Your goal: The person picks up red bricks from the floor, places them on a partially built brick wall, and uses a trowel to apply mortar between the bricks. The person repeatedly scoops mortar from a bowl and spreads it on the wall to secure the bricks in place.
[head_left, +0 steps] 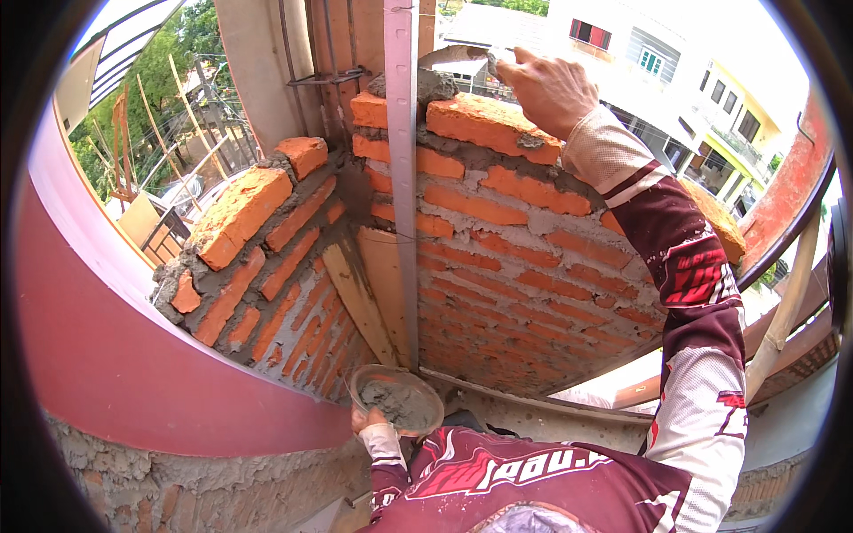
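Observation:
My right hand (553, 89) is raised above the brick wall (524, 235), its fingers closed around the handle of a trowel (455, 55). The trowel's blade points left, over fresh mortar (434, 86) at the wall's top corner. An orange brick (489, 124) lies on the top course just below the hand. Low in the middle, my left hand (368, 419) grips the side of a shallow round bowl (362, 380). Grey wet mortar (395, 404) sits in the bowl. Most of the left fingers are hidden by the bowl.
A pale upright metal bar (404, 191) stands before the corner, with steel rebar (327, 75) behind it. A second brick wall (284, 249) steps down at the left, beside a curved pink wall (133, 329). Wooden boards (357, 298) lean in the corner. Houses (675, 67) stand beyond.

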